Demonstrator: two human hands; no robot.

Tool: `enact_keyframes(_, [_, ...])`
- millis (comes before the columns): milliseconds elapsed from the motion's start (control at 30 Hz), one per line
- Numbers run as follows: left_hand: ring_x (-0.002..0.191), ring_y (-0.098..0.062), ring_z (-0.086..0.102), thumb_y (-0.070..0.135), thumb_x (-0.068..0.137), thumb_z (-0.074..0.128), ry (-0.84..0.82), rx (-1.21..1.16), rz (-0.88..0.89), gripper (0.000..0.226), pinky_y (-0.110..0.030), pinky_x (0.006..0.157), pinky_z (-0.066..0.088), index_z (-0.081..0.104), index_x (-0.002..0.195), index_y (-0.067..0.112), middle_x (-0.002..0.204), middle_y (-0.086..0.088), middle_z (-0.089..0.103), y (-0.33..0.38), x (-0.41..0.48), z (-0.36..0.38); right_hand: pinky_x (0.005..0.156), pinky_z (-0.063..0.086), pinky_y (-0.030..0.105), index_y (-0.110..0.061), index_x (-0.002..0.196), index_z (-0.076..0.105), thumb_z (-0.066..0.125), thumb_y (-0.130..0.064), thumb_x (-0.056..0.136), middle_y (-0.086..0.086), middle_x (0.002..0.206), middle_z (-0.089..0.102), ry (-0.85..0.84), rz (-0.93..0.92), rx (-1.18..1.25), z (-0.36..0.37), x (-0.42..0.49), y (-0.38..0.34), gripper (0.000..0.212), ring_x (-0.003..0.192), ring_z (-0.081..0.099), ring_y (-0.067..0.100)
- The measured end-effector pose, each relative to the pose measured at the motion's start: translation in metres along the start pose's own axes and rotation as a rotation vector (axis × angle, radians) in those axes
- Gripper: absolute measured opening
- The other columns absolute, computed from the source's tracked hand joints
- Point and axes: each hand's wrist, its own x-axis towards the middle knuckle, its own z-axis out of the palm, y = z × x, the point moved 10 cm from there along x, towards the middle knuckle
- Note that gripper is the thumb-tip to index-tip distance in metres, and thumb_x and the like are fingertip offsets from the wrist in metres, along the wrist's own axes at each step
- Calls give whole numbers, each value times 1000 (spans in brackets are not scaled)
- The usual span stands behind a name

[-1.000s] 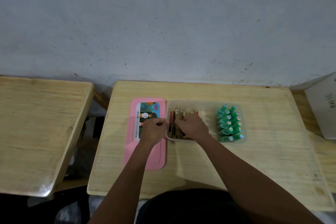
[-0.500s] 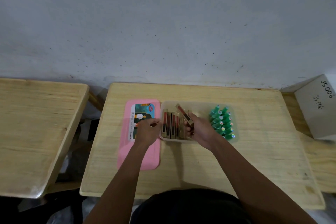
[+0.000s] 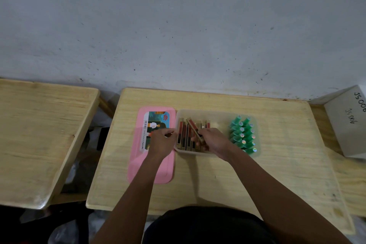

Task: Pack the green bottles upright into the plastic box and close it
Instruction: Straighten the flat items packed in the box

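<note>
In the plastic box point(image 3: 217, 111), open floor lies between the cartons point(image 3: 183, 134) and green bottles point(image 3: 242, 134).

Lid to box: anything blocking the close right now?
Yes. The left hand sits over the pink lid, at the left rim of the plastic box. The right hand holds a slim red-and-gold carton tilted up out of its row inside the box. The green bottles sit at its right end.

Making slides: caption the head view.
Right hand holds a slim carton tilted over its row in the plastic box, beside the green bottles; left hand curled at the rim.
</note>
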Motion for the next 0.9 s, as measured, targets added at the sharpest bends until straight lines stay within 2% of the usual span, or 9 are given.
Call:
enact_keyframes(67, [89, -10, 58, 17, 90, 61, 1, 6, 4, 29, -17, 75, 43, 66, 115, 4, 111, -10, 70, 0, 0, 0, 56, 40, 26, -8, 108, 64, 38, -22, 101, 7, 88, 72, -1, -24, -80, 2, 2, -4, 31, 65, 55, 13])
enact_keyframes(200, [84, -8, 58, 18, 91, 60, 2, 10, 5, 29, -8, 59, 40, 65, 116, 5, 108, -9, 69, 0, 0, 1, 57, 43, 24, -15, 108, 62, 42, -26, 101, 5, 88, 74, -3, -113, -167, -1, 3, -13, 24, 65, 57, 11])
enact_keyframes(300, [81, -7, 58, 18, 91, 59, 4, 6, 5, 29, -9, 59, 41, 65, 117, 5, 104, -7, 68, 0, -1, 1, 53, 43, 21, -12, 99, 68, 53, -25, 97, 0, 77, 72, 4, -144, -211, -8, 3, -17, 20, 61, 56, 9])
enact_keyframes(367, [80, -6, 57, 18, 91, 59, 4, 3, 5, 28, -9, 60, 41, 65, 116, 5, 100, -5, 67, 0, -1, 2, 54, 43, 23, -9, 90, 72, 60, -27, 93, 6, 73, 71, 42, -179, -279, -18, 2, -22, 22, 60, 55, 12])
enact_keyframes(433, [79, -7, 58, 17, 91, 59, 11, 0, 7, 28, -11, 61, 42, 66, 115, 4, 99, -5, 68, 0, -1, 1, 57, 44, 26, -8, 85, 71, 56, -28, 96, 13, 80, 74, 57, -214, -314, -24, 2, -29, 28, 62, 56, 17])
enact_keyframes(567, [85, -11, 59, 19, 91, 59, 3, 3, 4, 29, -12, 64, 44, 65, 116, 5, 101, -4, 66, -1, -1, 2, 63, 46, 31, -19, 85, 65, 42, -32, 101, 9, 85, 74, 89, -218, -390, -19, 9, -29, 31, 62, 56, 16])
enact_keyframes(700, [89, -11, 58, 19, 92, 58, -1, 14, 6, 30, -14, 67, 44, 64, 117, 5, 105, -6, 67, -1, -1, 2, 71, 50, 36, -20, 78, 64, 38, -38, 101, 1, 80, 73, 247, -209, -423, -13, 16, -21, 39, 66, 61, 16])
enact_keyframes(767, [89, -10, 58, 19, 92, 58, 0, 20, 9, 30, -10, 64, 41, 64, 117, 6, 105, -5, 67, -1, -1, 2, 70, 51, 34, -17, 79, 69, 37, -45, 99, -3, 72, 70, 287, -181, -557, -13, 20, -17, 47, 66, 63, 14])
enact_keyframes(900, [87, -9, 58, 19, 91, 59, 6, 28, 22, 28, -8, 59, 39, 66, 115, 6, 105, -7, 69, 0, 0, 2, 59, 45, 31, -6, 78, 70, 44, -55, 93, 3, 65, 63, 213, -87, -677, -16, 26, -2, 57, 58, 58, 19])
